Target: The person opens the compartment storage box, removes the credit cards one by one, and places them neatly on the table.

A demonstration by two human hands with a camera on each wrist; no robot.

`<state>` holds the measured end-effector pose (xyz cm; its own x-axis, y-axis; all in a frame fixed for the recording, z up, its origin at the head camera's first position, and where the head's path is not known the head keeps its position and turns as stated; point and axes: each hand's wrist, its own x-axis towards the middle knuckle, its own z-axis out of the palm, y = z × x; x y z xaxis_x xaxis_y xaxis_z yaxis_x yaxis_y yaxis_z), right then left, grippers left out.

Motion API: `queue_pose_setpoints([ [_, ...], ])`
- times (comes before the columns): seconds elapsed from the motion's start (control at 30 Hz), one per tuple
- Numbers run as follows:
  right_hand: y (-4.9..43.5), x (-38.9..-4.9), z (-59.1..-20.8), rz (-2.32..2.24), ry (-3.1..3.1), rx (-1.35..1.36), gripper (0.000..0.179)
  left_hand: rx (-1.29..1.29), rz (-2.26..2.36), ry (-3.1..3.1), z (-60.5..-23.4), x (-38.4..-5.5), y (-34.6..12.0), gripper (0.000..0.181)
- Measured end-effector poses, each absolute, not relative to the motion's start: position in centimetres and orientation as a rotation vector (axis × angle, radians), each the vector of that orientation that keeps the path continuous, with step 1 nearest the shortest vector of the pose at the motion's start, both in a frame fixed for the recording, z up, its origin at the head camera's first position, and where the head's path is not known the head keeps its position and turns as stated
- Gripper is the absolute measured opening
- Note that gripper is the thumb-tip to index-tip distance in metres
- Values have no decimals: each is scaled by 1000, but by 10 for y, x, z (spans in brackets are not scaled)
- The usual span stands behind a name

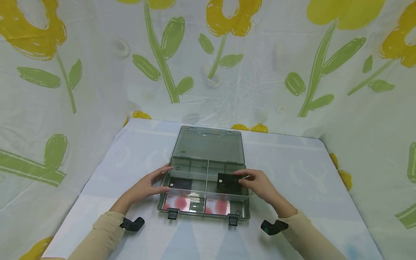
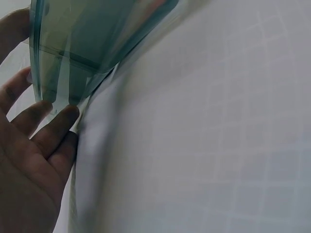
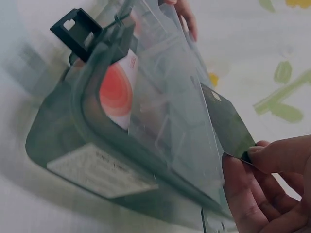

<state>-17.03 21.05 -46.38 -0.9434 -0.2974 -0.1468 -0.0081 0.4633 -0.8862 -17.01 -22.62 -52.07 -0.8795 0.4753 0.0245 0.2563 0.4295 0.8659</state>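
A translucent grey-green plastic organizer box (image 1: 204,213) stands with its lid (image 1: 209,144) folded back. My right hand (image 1: 261,184) pinches a black card (image 1: 227,183) marked VIP over the middle right compartment; the right wrist view shows the card (image 3: 226,119) tilted between thumb and fingers. At the box's left side, my left hand (image 1: 147,186) rests with spread fingers on the rim and wall. Another black card (image 1: 181,183) lies in the middle left compartment. Pink-and-white cards (image 1: 178,202) sit in the front left compartment, with a similar card (image 1: 217,207) in the front right one.
Two dark latches, a left one (image 1: 172,213) and a right one (image 1: 232,220), stick out at the box's front edge. Clear dividers (image 1: 206,177) split the box. A pale cloth covers the table (image 1: 286,155), and flower-printed sheeting (image 1: 253,83) rises around it.
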Motion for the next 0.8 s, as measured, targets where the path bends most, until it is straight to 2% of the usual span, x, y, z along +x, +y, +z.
queue_pose_setpoints([
  [0.8,272,-179,-461,-1488,2508,-138,34,653,1444,2450,-520,-169,-226,76],
])
